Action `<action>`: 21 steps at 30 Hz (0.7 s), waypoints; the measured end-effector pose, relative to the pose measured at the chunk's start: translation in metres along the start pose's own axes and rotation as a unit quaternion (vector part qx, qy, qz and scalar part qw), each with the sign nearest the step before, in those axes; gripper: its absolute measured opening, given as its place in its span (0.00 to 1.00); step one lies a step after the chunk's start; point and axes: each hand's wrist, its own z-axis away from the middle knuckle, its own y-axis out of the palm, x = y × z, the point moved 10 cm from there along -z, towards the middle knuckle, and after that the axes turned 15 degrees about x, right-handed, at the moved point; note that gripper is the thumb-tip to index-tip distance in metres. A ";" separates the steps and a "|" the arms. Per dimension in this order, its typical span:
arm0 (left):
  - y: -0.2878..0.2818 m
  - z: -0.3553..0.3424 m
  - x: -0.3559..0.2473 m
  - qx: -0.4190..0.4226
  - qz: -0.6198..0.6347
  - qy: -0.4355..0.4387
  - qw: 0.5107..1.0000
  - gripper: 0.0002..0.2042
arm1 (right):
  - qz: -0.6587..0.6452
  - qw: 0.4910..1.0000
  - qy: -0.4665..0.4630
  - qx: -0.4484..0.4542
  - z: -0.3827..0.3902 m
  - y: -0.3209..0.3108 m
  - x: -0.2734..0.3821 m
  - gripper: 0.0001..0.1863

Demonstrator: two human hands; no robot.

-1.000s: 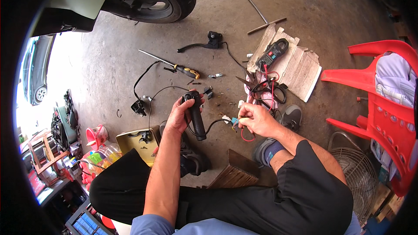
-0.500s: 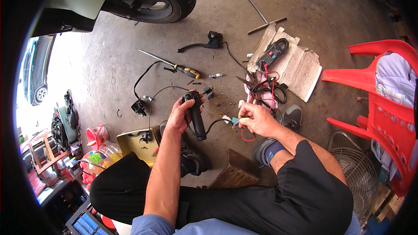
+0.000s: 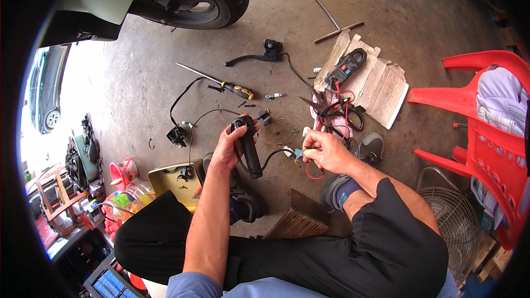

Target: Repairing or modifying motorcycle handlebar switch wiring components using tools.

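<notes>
My left hand [image 3: 225, 149] is closed around a black throttle grip [image 3: 250, 157], thumb on its upper end. A black cable curves from it to a light blue connector [image 3: 299, 153] with thin coloured wires. My right hand [image 3: 328, 154] pinches these wires beside the connector, fingertips partly hidden; a red wire [image 3: 314, 177] loops below it. Just beyond lie tangled black and red leads [image 3: 345, 118] and scissors [image 3: 311, 103] on a pink cloth. A black clamp meter [image 3: 346, 67] rests on cardboard [image 3: 381, 99]. A yellow-and-black screwdriver [image 3: 237, 90] and black brake lever [image 3: 269, 51] lie on the floor.
A vehicle wheel [image 3: 193, 0] stands top left, a T-handle wrench [image 3: 323, 8] beyond the cardboard. A red plastic chair [image 3: 452, 96] and wire fan guard [image 3: 444, 215] are at right. A yellow tray [image 3: 165, 185], wooden block [image 3: 295, 215] and my shoes [image 3: 371, 146] surround my hands.
</notes>
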 end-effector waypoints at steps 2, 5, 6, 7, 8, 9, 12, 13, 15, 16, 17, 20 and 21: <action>-0.001 0.001 -0.001 -0.002 -0.014 -0.003 1.000 0.28 | 0.003 1.000 0.004 0.001 0.001 0.000 0.002 0.03; 0.000 0.002 -0.001 0.001 -0.021 -0.004 1.000 0.28 | -0.008 1.000 0.022 -0.002 0.001 0.001 0.002 0.03; 0.001 0.001 0.000 0.006 -0.015 -0.003 1.000 0.29 | -0.022 0.999 0.033 0.000 0.002 0.000 -0.002 0.03; 0.004 -0.001 0.000 0.025 -0.034 -0.007 0.999 0.32 | -0.036 0.998 0.044 0.002 0.003 0.000 -0.006 0.03; 0.005 -0.002 0.001 0.033 -0.034 -0.008 0.999 0.33 | -0.037 0.999 0.035 -0.005 0.003 -0.001 -0.006 0.03; 0.007 -0.002 0.002 0.042 -0.034 -0.009 0.998 0.33 | -0.034 0.999 0.039 -0.006 0.003 -0.001 -0.006 0.03; 0.010 -0.002 0.002 0.050 -0.030 -0.011 0.998 0.34 | -0.041 0.999 0.030 -0.006 0.003 0.000 -0.005 0.03; 0.012 -0.002 0.002 0.059 -0.023 -0.011 0.998 0.34 | -0.044 0.998 0.032 -0.007 0.003 0.000 -0.005 0.03; 0.012 -0.002 0.002 0.060 -0.023 -0.008 0.998 0.34 | -0.046 0.998 0.034 -0.007 0.003 -0.001 -0.006 0.03; 0.013 -0.002 0.002 0.065 -0.016 -0.008 0.998 0.34 | -0.047 0.998 0.034 -0.008 0.003 -0.001 -0.006 0.03; 0.014 -0.002 0.001 0.070 -0.009 -0.007 0.997 0.33 | -0.047 0.998 0.034 -0.008 0.003 -0.001 -0.006 0.03; 0.015 -0.001 0.001 0.069 0.019 0.002 0.997 0.30 | -0.047 0.998 0.029 -0.011 0.002 -0.001 -0.005 0.03; 0.014 -0.001 0.001 0.068 0.018 0.003 0.998 0.30 | -0.047 0.998 0.028 -0.010 0.002 0.000 -0.004 0.03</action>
